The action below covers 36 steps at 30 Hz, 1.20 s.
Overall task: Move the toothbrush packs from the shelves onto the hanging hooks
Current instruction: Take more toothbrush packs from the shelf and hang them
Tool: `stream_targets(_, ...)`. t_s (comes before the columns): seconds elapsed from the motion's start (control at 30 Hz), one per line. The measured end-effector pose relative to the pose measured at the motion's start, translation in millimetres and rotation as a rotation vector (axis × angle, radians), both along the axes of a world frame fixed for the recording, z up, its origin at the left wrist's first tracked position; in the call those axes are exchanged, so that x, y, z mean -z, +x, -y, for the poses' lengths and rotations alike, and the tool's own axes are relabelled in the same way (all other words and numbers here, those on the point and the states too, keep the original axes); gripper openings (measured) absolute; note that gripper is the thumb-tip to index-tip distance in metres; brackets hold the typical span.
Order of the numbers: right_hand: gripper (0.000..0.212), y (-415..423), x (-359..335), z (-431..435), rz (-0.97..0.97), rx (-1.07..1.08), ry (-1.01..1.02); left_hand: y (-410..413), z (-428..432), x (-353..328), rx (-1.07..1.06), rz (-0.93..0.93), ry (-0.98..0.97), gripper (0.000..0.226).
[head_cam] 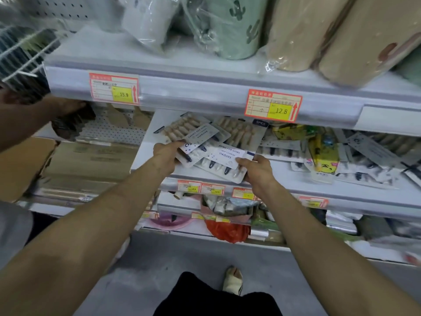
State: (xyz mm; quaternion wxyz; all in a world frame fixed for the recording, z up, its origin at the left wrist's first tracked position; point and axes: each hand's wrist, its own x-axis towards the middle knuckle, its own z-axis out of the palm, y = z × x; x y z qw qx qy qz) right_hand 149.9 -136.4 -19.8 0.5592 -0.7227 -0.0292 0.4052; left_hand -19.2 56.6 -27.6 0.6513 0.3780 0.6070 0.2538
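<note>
Several white toothbrush packs lie piled on the middle shelf (341, 185). My left hand (165, 156) grips one pack (196, 142) by its left edge. My right hand (256, 171) pinches the lower right edge of a second pack (222, 160), which overlaps the first. More toothbrush packs (241, 131) lie behind them under the upper shelf, and others (369, 153) spread to the right. A pegboard panel (114, 131) stands to the left; I can make out no hooks on it.
Another person's arm (34, 115) reaches in at the left under the upper shelf (205, 87). Rolled bundles in plastic (230, 26) sit on top. Yellow packets (323, 153) lie among the packs. Cardboard boxes (86, 163) stand lower left. Lower shelves hold mixed goods.
</note>
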Motion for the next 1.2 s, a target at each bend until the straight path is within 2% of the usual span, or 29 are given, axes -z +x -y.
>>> stream_targets(0.1,0.028,5,-4,3,0.001,0.011,0.004,-13,-1,3,-0.020,0.153,-0.030,0.062)
stream_targets(0.17,0.056,8,-9,8,0.009,0.028,0.012,-22,-2,0,-0.018,0.190,-0.028,0.061)
stream_targets(0.2,0.060,10,-11,10,0.031,0.035,0.013,-27,-2,-3,-0.014,0.200,-0.013,0.060)
stream_targets(0.43,0.051,12,-12,43,0.105,0.189,0.047,-59,-18,-3,0.103,0.246,0.067,0.052)
stream_targets(0.6,0.067,2,-20,76,0.104,0.322,0.092,-69,-26,-3,0.335,0.263,0.090,0.067)
stream_targets(0.7,0.044,-3,-18,101,0.130,0.406,0.107,-63,-9,-10,0.384,0.243,0.132,0.062)
stream_targets(0.77,0.034,-7,-20,126,0.159,0.462,0.091,-49,7,-11,0.431,0.230,0.179,0.046)
stream_targets(0.9,0.034,-7,-14,157,0.149,0.495,0.107,-31,36,-12,0.486,0.235,0.247,0.030)
stream_targets(1.03,0.025,-5,-20,210,0.197,0.598,0.115,-2,83,-17,0.585,0.263,0.246,0.041)
stream_targets(1.1,0.012,-5,-20,231,0.206,0.611,0.134,8,102,-22,0.629,0.282,0.213,0.039)
stream_targets(1.13,0.011,0,-21,257,0.213,0.643,0.141,24,123,-25,0.680,0.301,0.191,0.037)
stream_targets(1.2,0.022,5,-19,284,0.212,0.671,0.135,37,145,-28,0.769,0.323,0.147,0.035)
